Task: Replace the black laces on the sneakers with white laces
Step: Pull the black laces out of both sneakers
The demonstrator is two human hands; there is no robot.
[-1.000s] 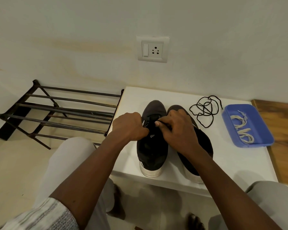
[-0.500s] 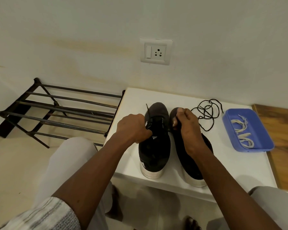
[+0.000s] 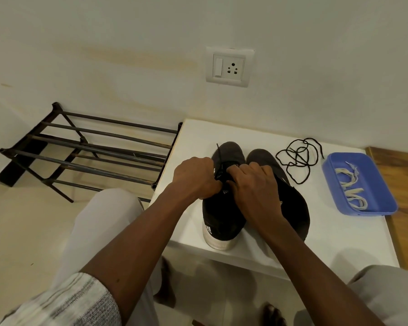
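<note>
White wall [image 3: 127, 55] stands behind a white surface [image 3: 339, 231], with a plug socket [image 3: 229, 67] up high and a dark shoe rack [image 3: 92, 147] out past the left hand [image 3: 196, 177].

Two black sneakers sit side by side, toes to the wall, so the lace holes face the person. Both hands meet over the left sneaker [image 3: 222, 215]. The left hand is curled tight against its side, likely to keep it from sliding; its fingertips are hidden, so what they hold cannot be told. The right hand [image 3: 257, 184] bends its fingers down and pinches the black lace [image 3: 219, 151], whose end pokes up just beyond the hands.

Under the right wrist lies the right sneaker [image 3: 295, 203]. It seems to have no lace now. A loose black lace [image 3: 297, 158] lies in a heap just past the right hand. Farther out that way, a blue tray [image 3: 372, 170] keeps the white laces [image 3: 353, 187] together, ready to use next.
</note>
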